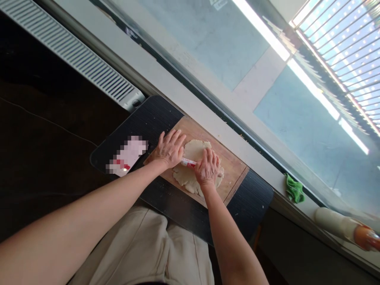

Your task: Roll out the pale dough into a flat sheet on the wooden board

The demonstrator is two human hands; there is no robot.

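Note:
A flat, ragged-edged sheet of pale dough (187, 178) lies on a wooden board (233, 168). Across the dough runs a slim white tube with red print (189, 162), with its middle showing between my hands. My left hand (170, 149) rests over the tube's left end, fingers stretched out and slightly spread towards the board's far edge. Over the right end, my right hand (208, 165) has its fingers close together and bent down around the tube, above the dough. Both tube ends are hidden under the hands.
The board sits on a small black table (160, 113) against a windowsill (208, 116). A blurred pinkish item (130, 154) lies on its left side. On the sill are a green cloth (294, 188) and a pale bottle (335, 222). A white radiator (74, 51) stands behind left.

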